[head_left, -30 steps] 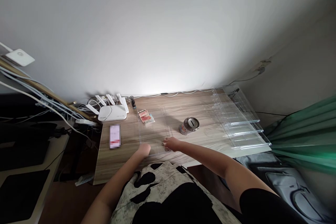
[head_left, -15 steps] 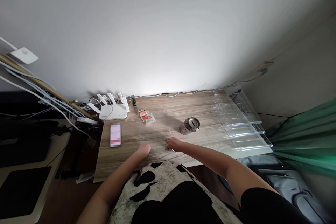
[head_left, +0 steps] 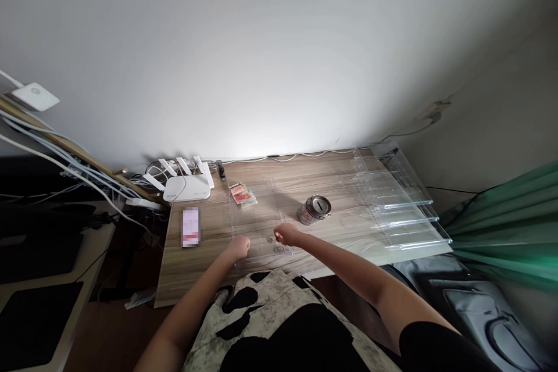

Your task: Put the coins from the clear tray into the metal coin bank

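A clear plastic tray [head_left: 244,221] with compartments lies on the wooden desk [head_left: 204,267]. My left hand [head_left: 239,246] rests at the tray's near left corner, fingers curled against its edge. My right hand [head_left: 286,234] hovers over the tray's near right part, fingers pinched together; what they hold is too small to see. Two or three coins [head_left: 279,249] lie in the tray just below that hand. Folded banknotes [head_left: 242,193] sit at the tray's far end. A metal money tin [head_left: 314,208] with a slot stands right of the tray.
A phone [head_left: 190,226] lies left of the tray. A white router [head_left: 186,184] with cables stands at the back left. Stacked clear acrylic trays [head_left: 399,203] fill the desk's right end. A green cloth [head_left: 505,226] hangs right of the desk.
My right hand has lifted off the coins and drawn slightly back and up, closing into a pinch. My left hand stays at the tray's corner.
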`<state>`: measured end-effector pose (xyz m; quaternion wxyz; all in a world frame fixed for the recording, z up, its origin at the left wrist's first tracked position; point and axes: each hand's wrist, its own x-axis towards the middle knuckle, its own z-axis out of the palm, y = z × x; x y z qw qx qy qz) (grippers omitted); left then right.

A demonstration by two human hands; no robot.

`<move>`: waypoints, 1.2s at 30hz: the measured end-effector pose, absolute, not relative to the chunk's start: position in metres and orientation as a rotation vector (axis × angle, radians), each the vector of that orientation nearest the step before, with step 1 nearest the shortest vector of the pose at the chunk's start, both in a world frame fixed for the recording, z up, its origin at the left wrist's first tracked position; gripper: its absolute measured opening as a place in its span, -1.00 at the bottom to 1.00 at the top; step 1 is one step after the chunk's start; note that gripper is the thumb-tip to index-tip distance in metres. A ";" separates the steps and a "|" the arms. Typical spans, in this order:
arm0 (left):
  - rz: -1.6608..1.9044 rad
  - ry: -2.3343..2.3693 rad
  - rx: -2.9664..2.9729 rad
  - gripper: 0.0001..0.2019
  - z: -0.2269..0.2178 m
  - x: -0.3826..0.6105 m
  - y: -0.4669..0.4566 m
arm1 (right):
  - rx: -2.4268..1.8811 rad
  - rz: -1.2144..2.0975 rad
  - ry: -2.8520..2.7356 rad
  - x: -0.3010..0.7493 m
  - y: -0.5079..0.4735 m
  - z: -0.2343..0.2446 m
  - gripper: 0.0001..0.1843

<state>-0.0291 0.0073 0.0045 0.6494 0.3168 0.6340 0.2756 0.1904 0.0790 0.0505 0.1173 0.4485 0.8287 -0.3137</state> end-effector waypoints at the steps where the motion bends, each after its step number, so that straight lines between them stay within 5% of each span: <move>1: 0.627 1.435 0.703 -0.86 0.003 -0.027 0.008 | 1.395 -1.018 2.433 0.187 0.081 0.054 -0.95; 7: 0.753 1.345 0.410 -0.93 0.006 0.004 0.010 | 1.371 -1.691 2.391 0.155 0.073 0.070 -0.81; 9: 0.807 1.260 0.171 -0.87 0.010 0.010 0.011 | 1.353 -1.576 2.430 0.151 0.072 0.072 -0.79; 14: 0.757 1.177 -0.040 -0.78 0.015 0.005 0.011 | 1.445 -0.655 2.438 0.172 0.078 0.067 -0.78; 20: 0.748 1.171 -0.068 -0.70 0.013 -0.003 0.002 | 1.090 -0.294 2.464 0.194 0.064 0.045 -0.58; 28: 0.775 1.155 -0.086 -0.79 0.012 -0.005 0.000 | 0.902 -0.231 2.498 0.199 0.071 0.027 -0.76; 36: 0.786 1.148 -0.090 -0.78 0.011 -0.008 -0.003 | 0.945 -0.192 2.508 0.200 0.071 0.019 -0.70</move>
